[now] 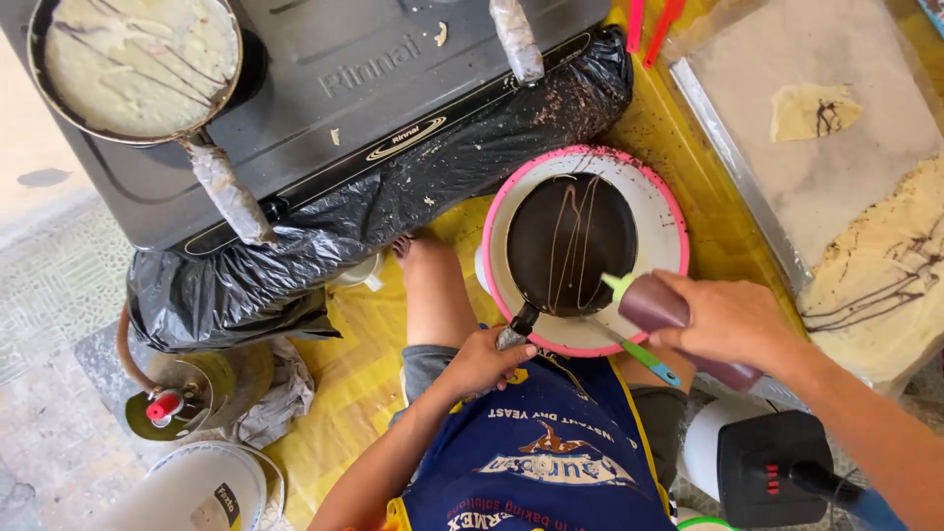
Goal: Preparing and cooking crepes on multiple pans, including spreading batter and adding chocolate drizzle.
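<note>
— At the far left, what sits on the dark stove (393, 88)?

— A round pan (136, 61) of pale batter streaked with thin dark lines, its wrapped handle (228, 192) slanting down toward the black plastic sheet (374, 211) that hangs over the stove's front edge. Below that, on the floor, a gas cylinder with a red valve (165, 405) and a white bucket (211, 487) show.

— And the person's left hand (489, 362)?

— It is curled tight round the short handle of a small dark frying pan (570, 243), fingers wrapped fully about it. The pan is held over a pink-rimmed white bowl (661, 211), just above the person's blue apron (536, 452) and beside a bare foot (425, 258) on the yellow mat (354, 334).

— What is in the pan?

— Thin pale squiggles of drizzle lie across its dark surface.

— Then the right hand (733, 320)?

— It grips a brown squeeze bottle (657, 307), fingers closed round its body, the pale green nozzle (618, 284) tipped toward the pan's lower right edge, very near or touching the rim; which of the two cannot be told. A green and blue utensil (644, 356) lies just under the bottle against the bowl.

— Farther right?

— A metal tray (777, 108) lined with paper carries thin pale crepes with dark drizzle (885, 270), one small piece (814, 110) apart near the top. Two red-orange sticks (651, 25) lie above the bowl, and a black device with red buttons (772, 470) stands at the bottom right
</note>
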